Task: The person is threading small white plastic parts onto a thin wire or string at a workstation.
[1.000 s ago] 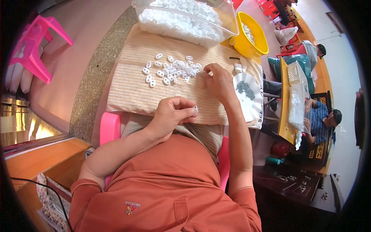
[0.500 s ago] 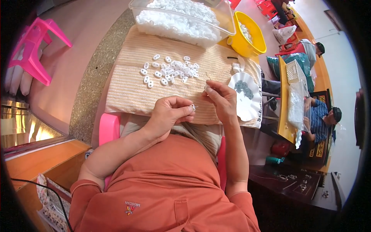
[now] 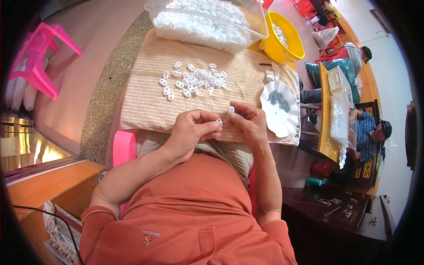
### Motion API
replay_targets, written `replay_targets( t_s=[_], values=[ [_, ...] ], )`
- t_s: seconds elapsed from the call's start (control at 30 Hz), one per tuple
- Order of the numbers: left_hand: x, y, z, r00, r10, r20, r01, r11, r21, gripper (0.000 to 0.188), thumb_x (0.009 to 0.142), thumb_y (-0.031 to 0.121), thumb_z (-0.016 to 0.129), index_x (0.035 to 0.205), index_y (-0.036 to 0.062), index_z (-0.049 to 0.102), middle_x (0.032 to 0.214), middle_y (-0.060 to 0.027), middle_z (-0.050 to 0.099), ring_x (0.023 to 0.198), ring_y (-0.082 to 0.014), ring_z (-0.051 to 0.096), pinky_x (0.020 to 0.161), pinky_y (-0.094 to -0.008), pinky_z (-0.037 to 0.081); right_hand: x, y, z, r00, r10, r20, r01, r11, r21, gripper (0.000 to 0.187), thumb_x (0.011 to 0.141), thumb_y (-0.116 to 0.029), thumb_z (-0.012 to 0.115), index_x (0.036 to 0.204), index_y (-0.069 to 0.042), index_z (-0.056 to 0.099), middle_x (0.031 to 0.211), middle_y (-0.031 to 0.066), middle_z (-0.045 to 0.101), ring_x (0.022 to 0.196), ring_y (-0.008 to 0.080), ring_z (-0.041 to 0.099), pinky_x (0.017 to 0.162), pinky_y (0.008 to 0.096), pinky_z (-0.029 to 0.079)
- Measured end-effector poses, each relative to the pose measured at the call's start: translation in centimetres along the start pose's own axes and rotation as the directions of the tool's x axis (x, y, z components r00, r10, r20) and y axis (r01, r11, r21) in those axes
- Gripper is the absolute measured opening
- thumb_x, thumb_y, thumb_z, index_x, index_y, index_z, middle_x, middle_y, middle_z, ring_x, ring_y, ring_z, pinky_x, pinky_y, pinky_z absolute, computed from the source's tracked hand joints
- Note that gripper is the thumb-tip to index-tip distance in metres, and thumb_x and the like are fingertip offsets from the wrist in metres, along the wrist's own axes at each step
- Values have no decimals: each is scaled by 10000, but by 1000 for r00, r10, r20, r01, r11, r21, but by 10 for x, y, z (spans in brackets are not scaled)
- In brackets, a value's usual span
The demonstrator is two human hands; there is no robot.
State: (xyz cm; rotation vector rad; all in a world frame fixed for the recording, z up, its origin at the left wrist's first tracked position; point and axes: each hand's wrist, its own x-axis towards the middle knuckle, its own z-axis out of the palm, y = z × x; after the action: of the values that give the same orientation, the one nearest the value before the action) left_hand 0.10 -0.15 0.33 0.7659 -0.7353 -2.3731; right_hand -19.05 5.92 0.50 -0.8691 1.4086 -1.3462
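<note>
My left hand [image 3: 196,126] is closed in a pinch on a small white plastic piece [image 3: 220,122], with a thin pin-like tip sticking out toward the right. Close beside it, my right hand [image 3: 248,121] pinches a white oval two-holed plastic piece [image 3: 231,109], held upright between thumb and fingers. The two pieces are near each other but apart. Beyond my hands, a loose pile of white two-holed pieces [image 3: 201,80] lies on a striped towel [image 3: 145,104]. To the right, a white scalloped dish [image 3: 279,121] holds small grey metal parts [image 3: 279,100].
A clear bin [image 3: 260,33] of white pieces stands at the table's far side, next to a yellow tub [image 3: 282,53]. A thin pale strip [image 3: 240,89] lies on the towel. A pink stool [image 3: 37,66] is at left; a person [image 3: 365,137] sits at another table at right.
My right hand has moved a little left and nearer to me, toward my left hand. The white piece in its fingers now shows more plainly. My left hand has hardly moved.
</note>
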Motion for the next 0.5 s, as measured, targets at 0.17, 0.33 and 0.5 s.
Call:
replay_targets(
  t_s=[0.17, 0.33, 0.5],
  values=[
    [0, 0, 0, 1000, -1, -3, 1, 1000, -1, 102, 843, 18, 650, 937, -7, 618, 863, -69, 652, 770, -128, 645, 706, -247, 564, -1, 3, -2, 997, 4, 78, -4, 1000, 0, 266, 853, -13, 650, 1103, 60, 600, 866, 89, 671, 732, 121, 635, 658, 238, 527],
    [0, 0, -1, 1000, 8, -5, -8, 1000, -8, 117, 841, 20, 653, 949, -8, 618, 870, -69, 651, 773, -127, 642, 708, -245, 561, -3, 5, -2, 994, -25, 111, 28, 999, -27, 256, 864, -4, 628, 1109, 56, 592, 840, 97, 669, 730, 134, 644, 662, 248, 535],
    [0, 0, 0, 1000, 8, -15, -8, 1000, -12, 116, 839, 17, 651, 946, -10, 616, 875, -70, 649, 777, -127, 641, 705, -243, 559, -5, 5, -2, 990, -27, 141, 23, 999, 32, 261, 866, 3, 617, 1121, 51, 582, 822, 117, 672, 730, 160, 659, 668, 267, 554]
  ],
)
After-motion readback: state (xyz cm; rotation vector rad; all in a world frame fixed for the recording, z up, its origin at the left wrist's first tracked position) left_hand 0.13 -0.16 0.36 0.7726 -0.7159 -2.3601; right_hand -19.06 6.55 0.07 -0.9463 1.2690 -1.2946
